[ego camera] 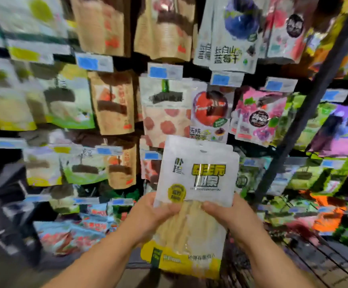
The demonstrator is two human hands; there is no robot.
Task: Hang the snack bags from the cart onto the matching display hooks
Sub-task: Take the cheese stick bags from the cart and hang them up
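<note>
I hold a white and yellow snack bag upright in front of the display wall, with at least one more bag stacked behind it. My left hand grips its left edge at mid-height, thumb across the front. My right hand grips the right edge the same way. The hang hole at the bag's top sits below a white bag with a red fruit picture. Similar white and yellow bags hang far left on the wall.
Rows of hanging snack bags fill the wall, with blue price tags on the hook ends. A dark slanted metal post crosses at the right. A wire cart edge shows at lower right. The view is blurred.
</note>
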